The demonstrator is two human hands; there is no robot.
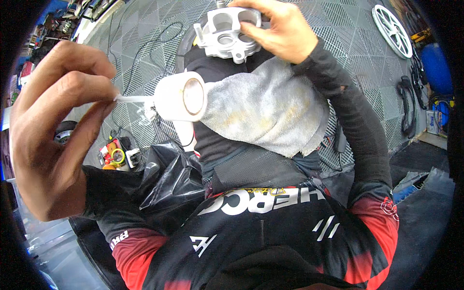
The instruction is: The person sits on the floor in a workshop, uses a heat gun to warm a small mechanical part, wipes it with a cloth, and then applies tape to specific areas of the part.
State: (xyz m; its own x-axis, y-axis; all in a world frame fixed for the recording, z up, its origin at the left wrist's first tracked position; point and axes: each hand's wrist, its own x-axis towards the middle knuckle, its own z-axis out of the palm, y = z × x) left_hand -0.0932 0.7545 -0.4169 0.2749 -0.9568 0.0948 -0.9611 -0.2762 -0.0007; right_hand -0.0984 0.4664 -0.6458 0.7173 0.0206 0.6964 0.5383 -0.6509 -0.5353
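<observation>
Silver metal housing [231, 47] is sitting at the far end of the person's lap, the right hand [286, 31] gripping its edge. Nearer me, the left hand [58, 130] is pinching a thin white stick [135, 99] by a white cylinder [168, 99]; a grey cloth [270, 111] is draping the thighs.

The right hand [287, 31] partly hides the silver casting [218, 50].

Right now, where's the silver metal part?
In the head view, the silver metal part is at top centre, held in the right hand, above and left of the grey cloth.
</observation>
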